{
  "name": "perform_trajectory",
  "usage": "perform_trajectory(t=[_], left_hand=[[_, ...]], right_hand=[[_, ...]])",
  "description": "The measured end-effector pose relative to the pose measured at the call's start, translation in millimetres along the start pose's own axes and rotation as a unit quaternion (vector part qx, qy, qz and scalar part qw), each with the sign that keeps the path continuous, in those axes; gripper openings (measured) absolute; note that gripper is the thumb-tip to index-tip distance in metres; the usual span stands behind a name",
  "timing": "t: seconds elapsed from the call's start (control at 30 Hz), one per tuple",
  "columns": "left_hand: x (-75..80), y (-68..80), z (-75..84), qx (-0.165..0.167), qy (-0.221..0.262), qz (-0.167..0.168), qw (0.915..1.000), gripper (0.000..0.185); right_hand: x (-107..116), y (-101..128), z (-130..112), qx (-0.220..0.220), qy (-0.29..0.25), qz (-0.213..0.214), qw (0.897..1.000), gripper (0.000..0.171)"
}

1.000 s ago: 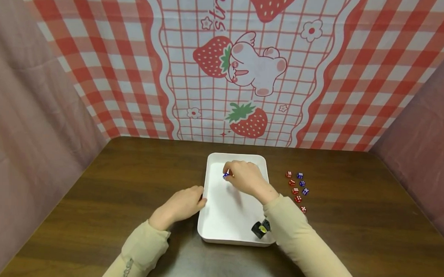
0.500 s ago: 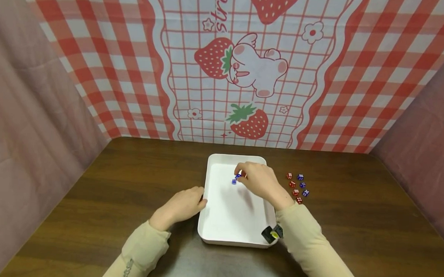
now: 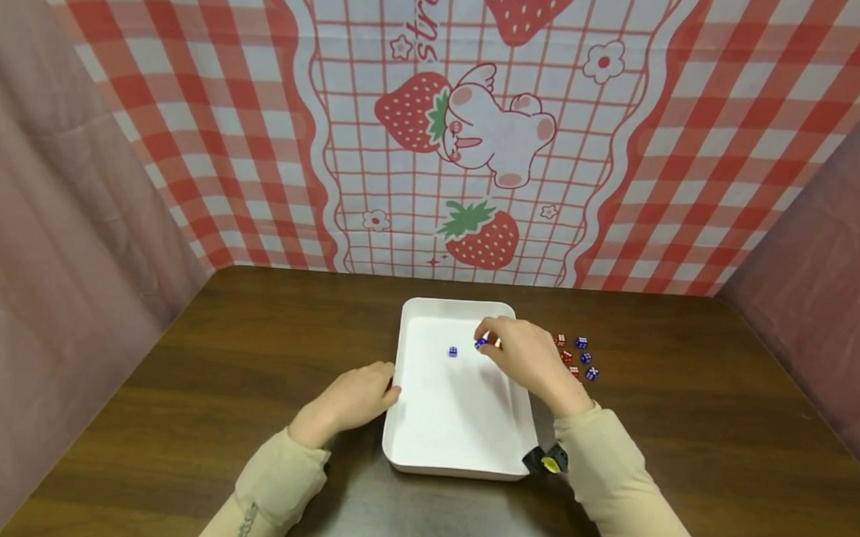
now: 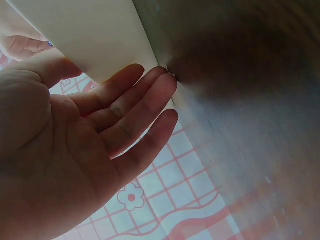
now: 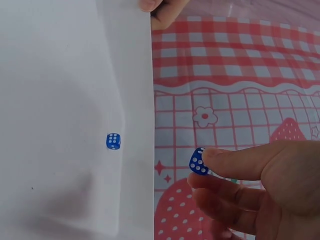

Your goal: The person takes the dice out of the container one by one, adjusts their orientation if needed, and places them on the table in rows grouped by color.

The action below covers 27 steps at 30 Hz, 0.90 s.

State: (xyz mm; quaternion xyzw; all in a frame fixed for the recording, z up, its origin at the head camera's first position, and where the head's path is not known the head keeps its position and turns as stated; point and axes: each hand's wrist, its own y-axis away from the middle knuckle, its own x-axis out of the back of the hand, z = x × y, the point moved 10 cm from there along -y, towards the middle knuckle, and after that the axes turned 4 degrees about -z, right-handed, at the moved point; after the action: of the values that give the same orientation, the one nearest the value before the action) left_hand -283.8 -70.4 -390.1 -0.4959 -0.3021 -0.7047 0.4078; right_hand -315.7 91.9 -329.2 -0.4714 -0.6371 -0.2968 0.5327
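Note:
Thumb and fingers of my right hand (image 3: 526,351) pinch a blue die (image 5: 198,163) with white pips above the right side of a white tray (image 3: 440,433). A second blue die (image 3: 453,352) lies on the tray floor toward the far end; in the right wrist view its six-pip face shows. My left hand (image 3: 352,395) holds the tray's left wall, thumb over the rim and fingers (image 4: 137,117) along the outer side, tips near the table.
Right of the tray, several red dice (image 3: 561,339) and blue dice (image 3: 592,373) lie in two rows on the dark wooden table (image 3: 254,333), partly hidden by my right hand. A strawberry-print cloth (image 3: 376,178) hangs behind the table.
My right hand has moved right across the tray with the pinched blue die, uncovering the other die on the tray floor. It now covers some red dice. The left hand has stayed put.

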Motion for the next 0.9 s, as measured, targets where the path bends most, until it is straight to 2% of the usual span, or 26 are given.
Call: perform_trajectory(t=[0.33, 0.73, 0.9], left_hand=[[-1.2, -0.2, -0.9, 0.005, 0.006, -0.008, 0.9999, 0.020], [-2.3, -0.1, 0.1, 0.009, 0.007, -0.013, 0.9999, 0.020], [-3.3, -0.4, -1.9, 0.015, 0.009, -0.013, 0.9998, 0.020]], right_hand=[[7.5, 11.3, 14.4, -0.030, -0.017, 0.004, 0.999, 0.013], [18.9, 31.4, 36.2, -0.044, -0.026, 0.047, 0.998, 0.012], [20.7, 38.4, 47.2, -0.055, -0.034, 0.050, 0.997, 0.012]])
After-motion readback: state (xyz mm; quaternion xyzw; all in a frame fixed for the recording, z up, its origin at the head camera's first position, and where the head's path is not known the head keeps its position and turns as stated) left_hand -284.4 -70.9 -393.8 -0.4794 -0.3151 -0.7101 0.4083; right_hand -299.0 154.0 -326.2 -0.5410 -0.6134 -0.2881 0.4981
